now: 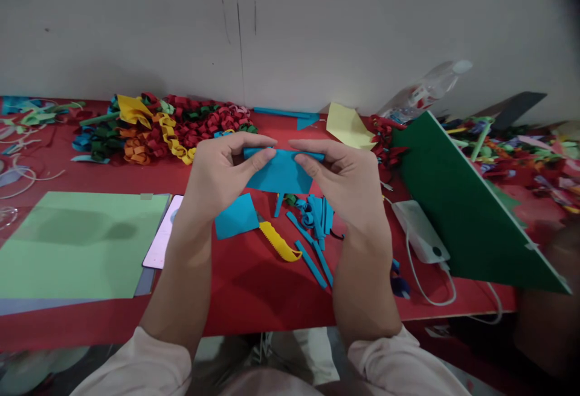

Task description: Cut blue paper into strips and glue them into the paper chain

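Observation:
Between my two hands, above the red table, is a blue paper sheet with its top edge rolled or folded over. My left hand pinches its left end between thumb and fingers, and my right hand pinches the right end the same way. On the table below lie another blue paper piece, a yellow-handled cutter and several blue strips, some of them curled.
Paper chains are heaped at the back left. Green sheets and a phone lie left. Right are a power bank with a cable, a tilted green board and a plastic bottle. Yellow paper lies behind.

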A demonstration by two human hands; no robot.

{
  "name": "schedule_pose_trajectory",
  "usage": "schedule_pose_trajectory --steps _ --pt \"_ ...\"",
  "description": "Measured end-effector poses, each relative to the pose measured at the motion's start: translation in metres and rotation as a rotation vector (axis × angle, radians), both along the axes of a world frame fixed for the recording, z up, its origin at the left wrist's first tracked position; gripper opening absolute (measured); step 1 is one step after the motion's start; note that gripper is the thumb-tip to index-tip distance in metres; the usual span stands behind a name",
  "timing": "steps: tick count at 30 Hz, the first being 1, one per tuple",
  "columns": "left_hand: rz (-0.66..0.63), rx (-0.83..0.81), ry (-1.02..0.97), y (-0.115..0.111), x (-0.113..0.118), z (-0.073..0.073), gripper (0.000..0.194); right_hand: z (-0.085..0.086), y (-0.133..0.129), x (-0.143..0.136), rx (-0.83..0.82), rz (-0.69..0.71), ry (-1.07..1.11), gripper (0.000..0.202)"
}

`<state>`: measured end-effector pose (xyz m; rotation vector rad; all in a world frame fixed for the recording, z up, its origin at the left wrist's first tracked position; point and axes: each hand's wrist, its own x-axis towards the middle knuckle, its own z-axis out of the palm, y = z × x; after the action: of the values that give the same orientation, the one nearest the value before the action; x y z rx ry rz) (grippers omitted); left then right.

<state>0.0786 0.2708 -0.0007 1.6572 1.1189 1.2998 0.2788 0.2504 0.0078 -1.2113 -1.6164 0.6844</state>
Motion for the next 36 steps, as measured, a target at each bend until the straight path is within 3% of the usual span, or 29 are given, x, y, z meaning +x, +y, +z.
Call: schedule_pose_trajectory --steps 6,14,19,28,36 --pt "-0.005 -0.001 -0.001 0.001 0.001 -0.001 0.027 0.0 0.0 0.001 -0.058 0.011 -0.013 0.025" --pt "-0.028 0.031 0.028 -0.002 0.015 -0.004 0.018 -0.001 0.001 0.009 0.0 -0.047 -0.124 0.014" --pt "-0.06 0.025 0.076 0.0 0.012 -0.003 0.014 0.003 0.001 0.008 -0.043 -0.018 -0.135 0.021" --pt "-0.069 -0.025 0.079 0.007 0.004 -0.009 0.02 0.0 0.005 0.009 -0.12 0.052 -0.092 0.022" --pt "-0.019 0.02 0.197 0.005 0.004 -0.004 0.03 -0.002 0.006 0.009 -0.126 0.085 -0.04 0.023"
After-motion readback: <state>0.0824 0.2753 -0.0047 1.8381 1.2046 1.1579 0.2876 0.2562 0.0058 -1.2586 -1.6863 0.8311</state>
